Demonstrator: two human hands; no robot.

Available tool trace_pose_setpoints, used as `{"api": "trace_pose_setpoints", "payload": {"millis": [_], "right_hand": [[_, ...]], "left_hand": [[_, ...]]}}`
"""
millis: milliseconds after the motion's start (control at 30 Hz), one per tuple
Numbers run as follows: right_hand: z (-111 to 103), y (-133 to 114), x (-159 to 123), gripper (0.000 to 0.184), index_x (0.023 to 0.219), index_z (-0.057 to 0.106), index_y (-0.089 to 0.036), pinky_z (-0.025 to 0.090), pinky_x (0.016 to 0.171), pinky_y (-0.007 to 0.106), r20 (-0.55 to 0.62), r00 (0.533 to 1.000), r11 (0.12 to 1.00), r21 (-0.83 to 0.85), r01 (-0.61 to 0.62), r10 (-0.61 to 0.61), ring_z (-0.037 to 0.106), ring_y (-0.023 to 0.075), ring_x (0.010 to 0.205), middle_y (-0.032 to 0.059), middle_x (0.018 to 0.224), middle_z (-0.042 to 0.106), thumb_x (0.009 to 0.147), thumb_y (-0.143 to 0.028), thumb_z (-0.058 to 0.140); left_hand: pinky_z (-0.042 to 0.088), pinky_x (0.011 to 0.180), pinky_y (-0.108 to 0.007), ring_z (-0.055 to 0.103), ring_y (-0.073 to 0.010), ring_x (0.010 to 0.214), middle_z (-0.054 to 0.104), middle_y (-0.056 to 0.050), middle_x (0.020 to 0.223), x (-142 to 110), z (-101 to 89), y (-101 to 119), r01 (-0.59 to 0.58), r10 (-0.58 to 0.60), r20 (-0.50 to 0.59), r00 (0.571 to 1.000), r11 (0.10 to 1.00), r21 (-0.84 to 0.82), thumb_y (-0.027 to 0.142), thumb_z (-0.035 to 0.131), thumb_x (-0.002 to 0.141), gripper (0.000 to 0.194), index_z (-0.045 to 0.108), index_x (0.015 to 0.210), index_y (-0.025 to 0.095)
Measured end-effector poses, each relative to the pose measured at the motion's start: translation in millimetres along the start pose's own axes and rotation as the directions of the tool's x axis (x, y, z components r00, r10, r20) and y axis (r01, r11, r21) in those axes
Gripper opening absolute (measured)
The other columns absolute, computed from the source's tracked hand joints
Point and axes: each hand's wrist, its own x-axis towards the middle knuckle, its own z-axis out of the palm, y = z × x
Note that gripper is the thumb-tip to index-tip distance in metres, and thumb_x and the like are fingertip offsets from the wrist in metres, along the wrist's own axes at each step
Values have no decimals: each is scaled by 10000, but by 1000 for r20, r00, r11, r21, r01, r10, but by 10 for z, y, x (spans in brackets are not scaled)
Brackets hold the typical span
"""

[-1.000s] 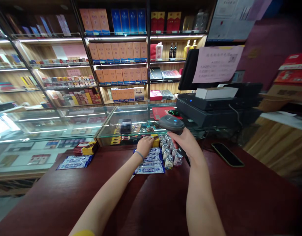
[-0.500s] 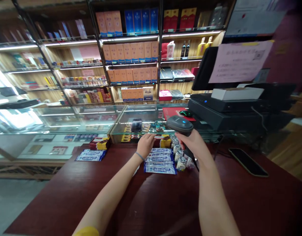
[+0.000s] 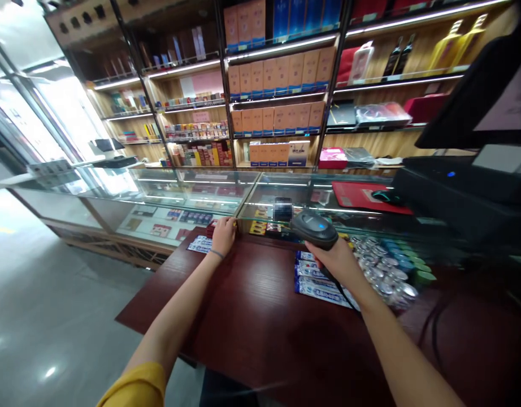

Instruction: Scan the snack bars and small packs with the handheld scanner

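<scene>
1. Barcode scanner gripped firmly in right hand, head tipped up, held over far end of blue-and-white wrapped bars.
2. Left hand half-curled, nothing visible in it, resting at far edge of dark red counter, against glass display case, just beside red-and-yellow packets.
3. Small clear jars heaped right of bars, near right wrist.
4. Risk: black scanner cable lying across bars; a snag or wide swing could likely drag bars or topple jars.
</scene>
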Motion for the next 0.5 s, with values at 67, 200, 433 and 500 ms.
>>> {"api": "trace_pose_setpoints", "payload": {"millis": [67, 200, 433, 500], "right_hand": [[133, 51, -19, 284, 886, 610, -220, 464, 481, 321, 40, 999, 1000, 11, -11, 10, 534, 174, 417, -23, 483, 580, 771, -474, 664], [364, 95, -84, 369, 1052, 634, -207, 479, 507, 324, 101, 994, 999, 19, -40, 38, 556, 178, 447, -20, 552, 629, 768, -441, 664], [552, 129, -110, 450, 1126, 651, -203, 515, 571, 324, 158, 987, 999, -33, 0, 5, 667, 221, 652, 16, 675, 693, 739, -432, 664], [549, 146, -106, 447, 1132, 640, -197, 502, 544, 318, 172, 985, 999, -34, -19, 25, 644, 207, 586, 7, 651, 682, 747, -424, 655]], "left_hand": [[379, 1076, -485, 504, -316, 1209, 571, -146, 1263, -47, -47, -224, 0, 0, 24, 1000, 1000, -3, 162, 528, 878, 347, 635, 1203, 217], [273, 1156, -526, 401, -345, 1365, 535, -148, 1378, -137, -40, -539, 12, -4, 90, 996, 996, -88, 193, 572, 855, 388, 649, 1232, 239], [233, 1156, -555, 420, -348, 1367, 574, -159, 1370, -211, -27, -658, 80, -61, 176, 983, 991, -107, 156, 557, 838, 412, 674, 1218, 266], [259, 1148, -541, 463, -334, 1331, 599, -160, 1334, -199, -61, -632, 76, -56, 172, 984, 991, -110, 155, 564, 838, 394, 687, 1193, 273]]}}
